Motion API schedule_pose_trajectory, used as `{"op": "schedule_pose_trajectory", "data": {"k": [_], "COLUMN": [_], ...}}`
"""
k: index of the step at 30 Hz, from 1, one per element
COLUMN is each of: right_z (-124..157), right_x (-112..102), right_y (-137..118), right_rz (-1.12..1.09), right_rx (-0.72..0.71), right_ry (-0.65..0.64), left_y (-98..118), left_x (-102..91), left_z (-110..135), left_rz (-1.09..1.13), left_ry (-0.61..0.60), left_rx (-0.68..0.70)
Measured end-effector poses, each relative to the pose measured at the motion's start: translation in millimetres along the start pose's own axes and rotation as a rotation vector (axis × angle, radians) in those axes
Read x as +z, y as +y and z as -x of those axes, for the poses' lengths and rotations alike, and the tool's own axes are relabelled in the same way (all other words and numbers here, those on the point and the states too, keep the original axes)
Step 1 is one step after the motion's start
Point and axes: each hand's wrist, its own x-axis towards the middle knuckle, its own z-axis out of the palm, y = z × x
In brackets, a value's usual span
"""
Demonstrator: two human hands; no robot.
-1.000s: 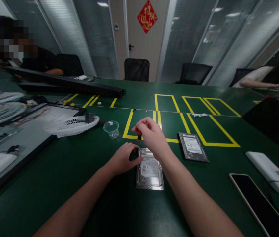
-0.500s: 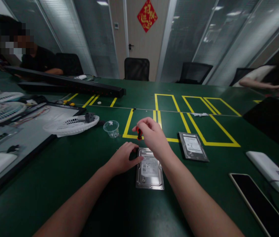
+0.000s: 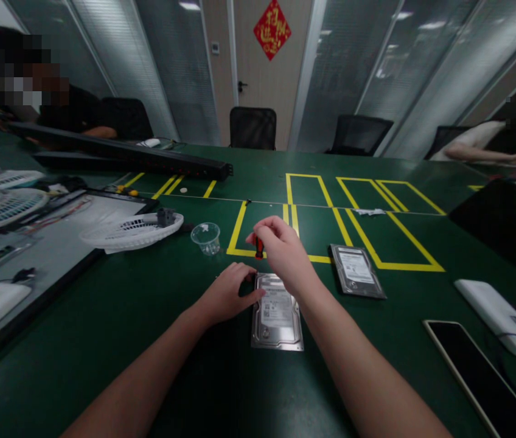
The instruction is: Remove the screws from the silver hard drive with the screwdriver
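A silver hard drive with a white label lies flat on the green table in front of me. My left hand holds its upper left corner, the thumb on the top face and the fingers along the edge. Above the drive's far end, my right hand is closed around the red and black handle of a screwdriver, which points downward. The screwdriver's tip is too small to make out. To the right lies a second hard drive.
A clear plastic cup stands left of my hands, beside a white fan grille. A large flat panel covers the left side. At right lie a phone and a white power bank. Two people sit across the table.
The screwdriver handle has turned slightly in my right hand's fingers. Both hands and the hard drives stay where they were.
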Motion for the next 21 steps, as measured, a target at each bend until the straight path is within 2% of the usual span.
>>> {"op": "schedule_pose_trajectory", "data": {"k": [7, 11, 16, 21], "right_z": [1.5, 2.3, 1.5, 1.7], "right_x": [-2.6, -1.7, 0.6, -0.2], "right_y": [-0.9, -4.6, -4.1, -3.9], "right_rz": [0.061, 0.041, 0.007, 0.044], "right_rx": [-0.080, -0.059, 0.011, -0.052], "right_ry": [-0.013, -0.036, 0.009, 0.005], "left_y": [-0.7, -1.5, -1.9, -1.6], "left_x": [-0.4, 0.7, 1.6, 1.1], "left_z": [-0.1, -0.1, 0.1, -0.5], "left_rz": [-0.004, -0.008, -0.003, 0.005], "left_ry": [-0.007, -0.002, 0.013, -0.003], "left_rx": [-0.008, -0.006, 0.003, -0.006]}}
